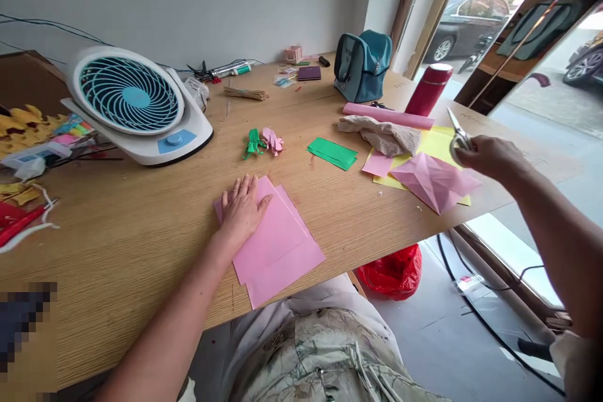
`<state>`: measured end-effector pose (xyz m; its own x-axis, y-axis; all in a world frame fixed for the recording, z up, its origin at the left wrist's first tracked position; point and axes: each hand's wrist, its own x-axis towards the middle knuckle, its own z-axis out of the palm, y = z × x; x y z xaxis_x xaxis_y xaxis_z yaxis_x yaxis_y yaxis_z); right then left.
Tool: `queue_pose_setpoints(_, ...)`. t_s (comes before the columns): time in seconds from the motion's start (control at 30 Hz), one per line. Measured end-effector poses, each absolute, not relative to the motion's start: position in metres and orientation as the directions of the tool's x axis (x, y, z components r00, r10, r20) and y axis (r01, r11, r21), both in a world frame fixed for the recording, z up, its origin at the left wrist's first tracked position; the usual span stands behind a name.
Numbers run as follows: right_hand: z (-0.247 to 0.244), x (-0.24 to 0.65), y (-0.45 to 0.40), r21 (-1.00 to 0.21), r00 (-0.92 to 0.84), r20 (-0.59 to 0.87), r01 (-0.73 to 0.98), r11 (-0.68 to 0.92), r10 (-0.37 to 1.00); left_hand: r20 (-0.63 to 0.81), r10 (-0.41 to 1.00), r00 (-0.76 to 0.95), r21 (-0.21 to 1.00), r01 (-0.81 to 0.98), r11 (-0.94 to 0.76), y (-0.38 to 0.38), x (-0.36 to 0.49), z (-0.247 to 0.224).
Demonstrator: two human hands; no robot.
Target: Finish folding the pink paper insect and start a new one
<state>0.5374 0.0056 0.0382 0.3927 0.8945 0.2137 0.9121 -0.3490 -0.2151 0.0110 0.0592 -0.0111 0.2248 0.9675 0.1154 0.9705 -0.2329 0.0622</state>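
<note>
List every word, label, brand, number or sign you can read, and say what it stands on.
No text can be read.
Wooden table: faint marks near the red flask, too blurred to read.
Fan: any markings around the knob are too small to read.
Pink paper and scissors: none visible.

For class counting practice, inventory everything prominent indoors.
Flat paper sheets: at least two, pink, front
Folded paper figures: two, green and pink, centre
Rectangular paper: count unclear, green, centre
Creased paper: one, pink, right
Long roll: one, pink, right
Round fan: one, white-blue, left
Crumpled cloth: one, beige, right
Boxy bag: one, teal, back
Cylindrical bottle: one, red, right
Plastic bag: one, red, floor
Metal scissors: one, silver, right
Wooden table: one, brown, centre
Left hand: one, on sheets
Right hand: one, holding scissors
</note>
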Motion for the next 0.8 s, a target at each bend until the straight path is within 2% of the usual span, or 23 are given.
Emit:
queue_pose_setpoints(0.1,0.020,0.585,0.038,-0.254,0.463,0.227,0.878,-0.406,0.857,0.224,0.960,0.169,0.138,0.969,-0.203,0.060,-0.004,-0.008)
queue_pose_setpoints(0.23,-0.003,0.610,0.074,-0.293,0.643,0.134,0.753,-0.590,0.754,0.325,0.938,0.118,0.256,0.944,-0.207,0.062,-0.030,-0.003)
queue_pose_setpoints(0.37,-0.004,0.595,0.083,-0.250,0.646,0.093,0.752,-0.610,0.758,0.300,0.951,0.068,0.320,0.933,-0.167,0.063,-0.046,-0.005)
queue_pose_setpoints(0.43,0.003,0.580,0.075,-0.236,0.613,0.132,0.783,-0.576,0.779,0.244,0.969,0.031,0.319,0.941,-0.111,0.063,-0.049,-0.007)
queue_pose_setpoints(0.53,0.016,0.540,0.052,-0.216,0.467,0.383,0.884,-0.414,0.797,0.175,0.984,-0.020,0.292,0.956,-0.032,0.063,-0.051,-0.008)
queue_pose_setpoints(0.6,0.023,0.499,0.036,-0.223,0.313,0.473,0.947,-0.232,0.824,0.134,0.990,-0.043,0.284,0.959,0.004,0.064,-0.053,-0.006)
queue_pose_setpoints(0.67,0.025,0.445,0.020,-0.274,0.092,0.424,0.961,0.031,0.901,0.071,0.996,-0.056,0.293,0.956,0.033,0.065,-0.054,-0.003)
queue_pose_setpoints(0.8,0.017,0.332,-0.011,-0.299,-0.258,0.292,0.890,0.344,0.921,-0.041,0.995,-0.091,0.306,0.947,0.099,0.066,-0.052,0.004)
